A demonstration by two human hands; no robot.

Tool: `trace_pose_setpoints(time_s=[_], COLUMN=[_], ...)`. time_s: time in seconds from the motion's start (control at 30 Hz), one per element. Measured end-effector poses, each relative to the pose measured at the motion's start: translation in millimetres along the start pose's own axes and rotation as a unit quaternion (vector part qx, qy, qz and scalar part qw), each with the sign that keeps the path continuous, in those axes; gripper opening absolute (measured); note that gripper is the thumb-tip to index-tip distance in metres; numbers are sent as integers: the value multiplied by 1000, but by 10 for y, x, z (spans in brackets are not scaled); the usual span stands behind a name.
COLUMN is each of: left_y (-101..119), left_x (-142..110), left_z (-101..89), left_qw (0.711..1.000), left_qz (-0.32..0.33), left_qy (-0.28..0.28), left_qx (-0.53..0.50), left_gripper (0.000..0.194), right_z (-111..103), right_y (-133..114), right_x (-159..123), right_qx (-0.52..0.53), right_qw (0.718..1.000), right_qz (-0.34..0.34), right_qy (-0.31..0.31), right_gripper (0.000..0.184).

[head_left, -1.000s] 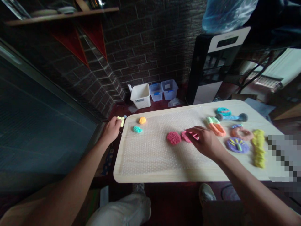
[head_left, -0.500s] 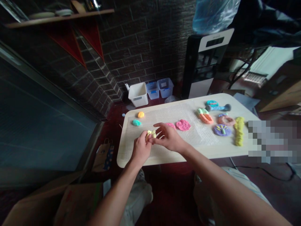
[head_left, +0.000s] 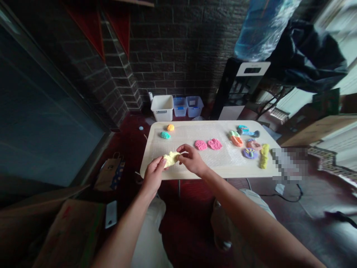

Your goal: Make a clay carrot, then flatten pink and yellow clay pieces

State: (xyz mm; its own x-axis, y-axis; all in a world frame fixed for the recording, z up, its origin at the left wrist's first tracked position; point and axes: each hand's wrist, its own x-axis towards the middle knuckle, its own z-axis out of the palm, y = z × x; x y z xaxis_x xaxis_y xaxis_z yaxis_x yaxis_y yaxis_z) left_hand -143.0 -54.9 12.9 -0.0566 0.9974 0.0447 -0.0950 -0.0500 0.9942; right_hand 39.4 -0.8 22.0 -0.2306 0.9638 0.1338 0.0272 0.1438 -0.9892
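Note:
A lump of pale yellow modelling clay (head_left: 170,159) is stretched between my two hands, above the near left part of the table. My left hand (head_left: 154,172) pinches its left end with thumb and fingers. At its right end, my right hand (head_left: 190,160) grips the edge between thumb and fingertips. Two flat pink clay pieces (head_left: 214,144) lie side by side just beyond my right hand. Farther back on the left sit an orange clay lump (head_left: 170,127) and a teal clay lump (head_left: 165,135).
Bubble wrap (head_left: 189,132) covers much of the white table (head_left: 150,149). Several coloured clay shapes, including a purple disc (head_left: 250,153) and a yellow-green strip (head_left: 264,156), lie at the right. Plastic bins (head_left: 162,108) and a water dispenser (head_left: 237,85) stand behind. Cardboard boxes (head_left: 69,230) are at lower left.
The yellow clay was bunched in my left hand; now it is drawn out longer, with my right hand gripping its other end. The camera view has shifted, and both pink pieces show fully.

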Motion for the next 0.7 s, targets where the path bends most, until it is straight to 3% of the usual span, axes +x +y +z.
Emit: trace_pose_setpoints(time_s=[0.13, 0.27, 0.43, 0.57, 0.7], left_y=[116, 221, 146, -16, -145], left_x=[-28, 91, 440, 652, 762], left_z=[38, 291, 726, 946, 993], left_qw=[1000, 999, 997, 996, 997], left_qz=[7, 27, 61, 80, 51], left_qy=[-9, -25, -37, -43, -45], left_qx=[-17, -35, -40, 14, 30], left_gripper=[37, 34, 37, 32, 28], right_z=[1, -136, -426, -732, -986], right_y=[-198, -317, -209, -89, 24], right_x=[-28, -27, 133, 278, 344], right_qx=[-77, -127, -28, -5, -70], right_qw=[995, 988, 996, 995, 993], right_qz=[-45, -78, -63, -59, -73], right_qy=[44, 34, 64, 82, 66], right_gripper=[22, 28, 54, 68, 37])
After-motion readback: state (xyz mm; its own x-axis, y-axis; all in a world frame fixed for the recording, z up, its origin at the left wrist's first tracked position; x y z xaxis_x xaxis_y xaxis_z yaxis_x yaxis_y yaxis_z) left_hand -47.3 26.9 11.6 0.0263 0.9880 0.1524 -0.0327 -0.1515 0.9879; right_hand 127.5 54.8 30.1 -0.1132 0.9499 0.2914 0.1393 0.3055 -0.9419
